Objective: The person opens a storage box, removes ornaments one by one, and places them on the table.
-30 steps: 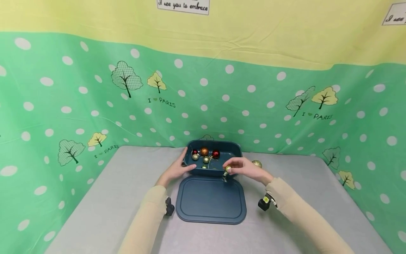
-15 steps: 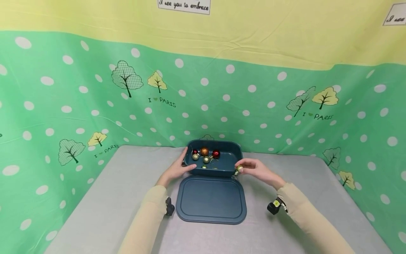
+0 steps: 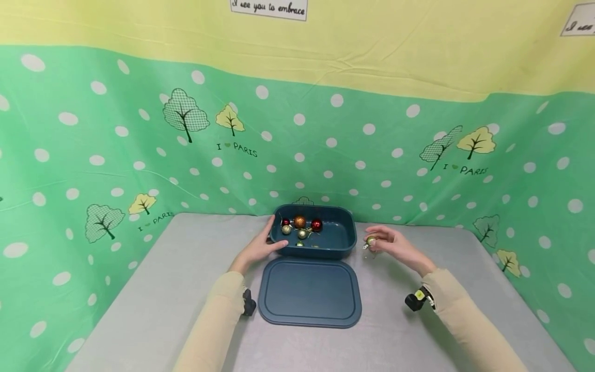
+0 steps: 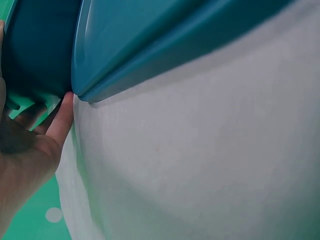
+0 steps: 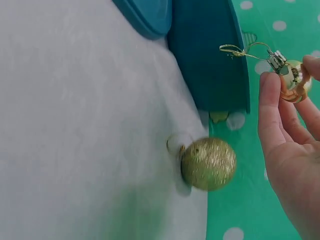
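My left hand (image 3: 257, 248) rests against the left end of a dark blue box (image 3: 332, 253), thumb along the near side and fingers along the end. In the left wrist view its thumb touches the box wall. To the right of the box, my right hand (image 3: 395, 247) pinches a small shiny gold Christmas bauble (image 5: 295, 82) between thumb and fingers, its silver cap and gold loop pointing outward. A larger glittery gold bauble (image 5: 208, 164) lies on the table; the right hand hides it in the head view. Inside the box sit an orange bauble (image 3: 299, 221), a red bauble (image 3: 316, 225) and several smaller ones.
A flat blue lid (image 3: 310, 293) lies on the grey table (image 3: 186, 289) just in front of the box. Behind and to both sides hangs a green, dotted cloth (image 3: 297, 150), close to the table's back edge.
My right hand has carried the small gold bauble rightward from over the box's near right corner to beside the box. The left hand and lid stay in place.
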`<state>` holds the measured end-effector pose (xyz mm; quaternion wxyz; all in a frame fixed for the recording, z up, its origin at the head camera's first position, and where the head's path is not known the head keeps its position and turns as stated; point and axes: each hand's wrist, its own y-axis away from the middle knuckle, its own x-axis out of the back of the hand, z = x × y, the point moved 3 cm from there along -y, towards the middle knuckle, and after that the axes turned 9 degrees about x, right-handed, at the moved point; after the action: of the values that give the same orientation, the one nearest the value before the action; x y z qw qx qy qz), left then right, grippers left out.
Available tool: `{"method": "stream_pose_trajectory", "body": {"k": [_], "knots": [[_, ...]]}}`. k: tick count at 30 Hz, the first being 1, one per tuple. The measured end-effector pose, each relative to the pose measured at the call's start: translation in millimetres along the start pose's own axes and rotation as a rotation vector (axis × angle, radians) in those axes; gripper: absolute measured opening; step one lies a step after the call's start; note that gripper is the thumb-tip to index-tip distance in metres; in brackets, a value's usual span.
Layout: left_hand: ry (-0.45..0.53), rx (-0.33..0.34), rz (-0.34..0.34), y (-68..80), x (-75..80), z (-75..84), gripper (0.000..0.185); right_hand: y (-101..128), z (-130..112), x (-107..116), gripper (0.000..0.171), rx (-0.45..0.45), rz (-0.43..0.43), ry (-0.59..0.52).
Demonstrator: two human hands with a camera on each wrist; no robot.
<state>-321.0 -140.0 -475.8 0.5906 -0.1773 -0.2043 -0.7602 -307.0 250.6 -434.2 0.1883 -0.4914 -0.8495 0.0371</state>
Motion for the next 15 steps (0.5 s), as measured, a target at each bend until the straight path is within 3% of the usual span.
{"method": "stream_pose_trajectory", "body": {"k": [9,15], "knots": [[-0.004,0.01,-0.002,3.0,1.1,1.6,0.095,14,6,18,0.036,-0.037,0.095,-0.086],[-0.012,0.014,-0.006,3.3,1.1,2.2,0.095,24,11,31,0.034,-0.013,0.134,-0.074]]}}
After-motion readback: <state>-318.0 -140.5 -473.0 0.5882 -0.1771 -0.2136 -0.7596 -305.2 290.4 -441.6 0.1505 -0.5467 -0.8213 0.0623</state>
